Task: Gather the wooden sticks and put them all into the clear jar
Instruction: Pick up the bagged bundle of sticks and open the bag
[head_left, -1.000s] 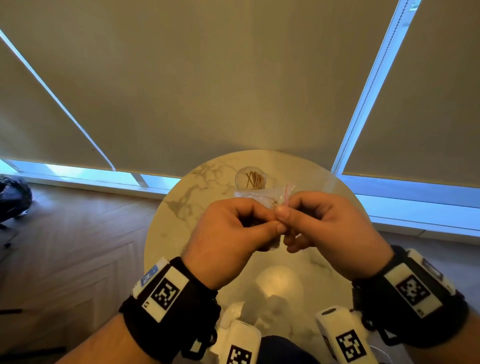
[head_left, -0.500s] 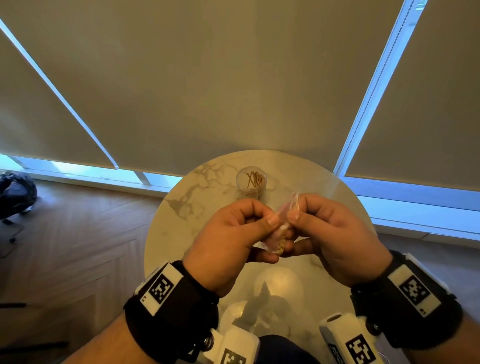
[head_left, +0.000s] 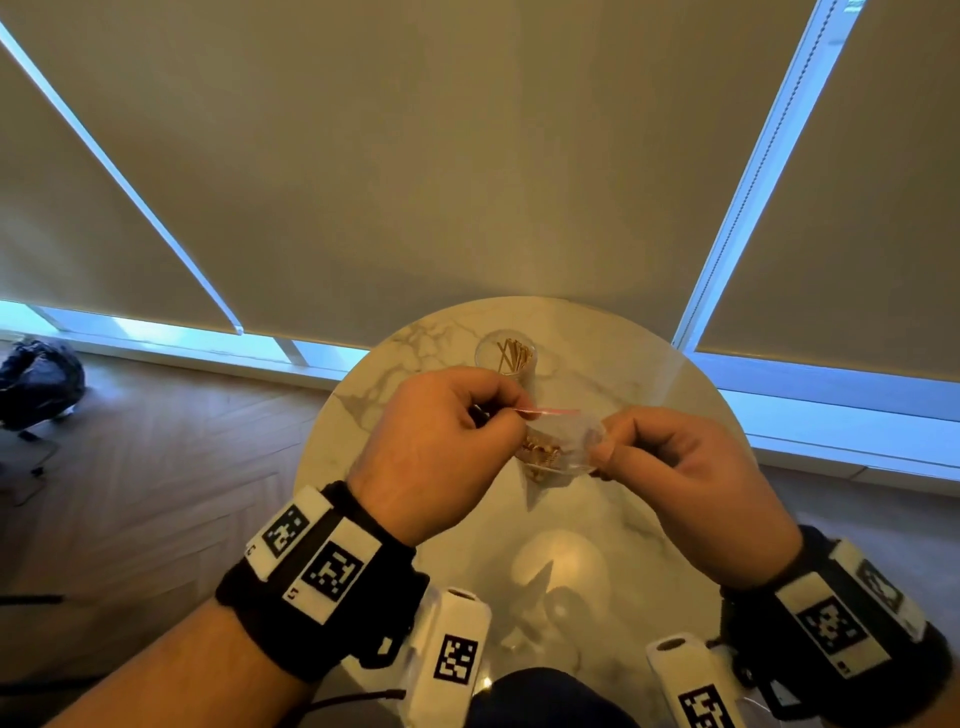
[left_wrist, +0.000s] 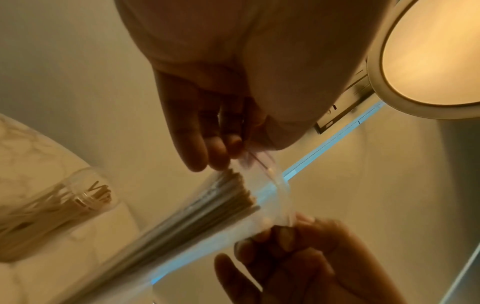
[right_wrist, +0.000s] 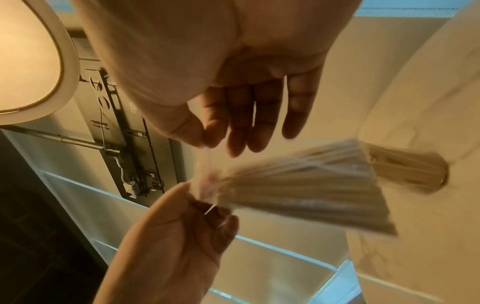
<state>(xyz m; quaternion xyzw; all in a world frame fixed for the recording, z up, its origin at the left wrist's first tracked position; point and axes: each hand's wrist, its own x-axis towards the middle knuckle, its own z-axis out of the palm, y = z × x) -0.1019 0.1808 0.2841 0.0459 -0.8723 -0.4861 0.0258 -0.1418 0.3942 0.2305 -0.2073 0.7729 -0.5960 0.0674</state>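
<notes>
1. Holding a small clear plastic zip bag (head_left: 563, 447) of thin wooden sticks (head_left: 540, 457) above the round marble table (head_left: 649, 519), both hands pull its mouth apart.
2. The left hand (head_left: 436, 447) pinches the bag's red-striped lip; the right hand (head_left: 680, 478) pinches the opposite lip.
3. The sticks' long axis hangs mouth-up, bottom toward the table.
4. The clear jar (head_left: 506, 358), already holding some sticks, stands at twelve o'clock from the hands, nearer the left one.
</notes>
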